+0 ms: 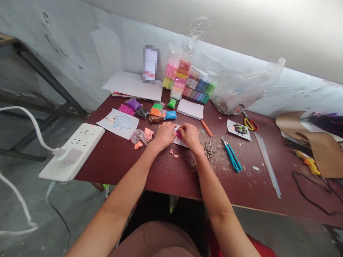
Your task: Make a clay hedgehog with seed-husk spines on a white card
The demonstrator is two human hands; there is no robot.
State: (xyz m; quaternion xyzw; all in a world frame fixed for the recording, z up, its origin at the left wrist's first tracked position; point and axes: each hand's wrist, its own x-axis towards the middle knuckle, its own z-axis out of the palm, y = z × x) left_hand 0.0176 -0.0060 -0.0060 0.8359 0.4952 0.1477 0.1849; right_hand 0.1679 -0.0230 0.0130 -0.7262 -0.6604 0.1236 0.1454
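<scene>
Our left hand (164, 135) steadies the white card (181, 143), its grip unclear; close beside it, our right hand (189, 135) pinches magenta clay (178, 134) over the card. Striped seeds (209, 150) lie right of the card, peach clay (148, 134) left.

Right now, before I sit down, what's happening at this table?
A person has both bare hands over a small white sheet of paper, the left hand and right hand close together at a soft magenta lump. The fingers hide much of the sheet. Small peach-pink bits lie nearer the person. To the right are a loose pile of grey-brown seeds and a teal craft knife; to the left lies a blue hedgehog drawing.
</scene>
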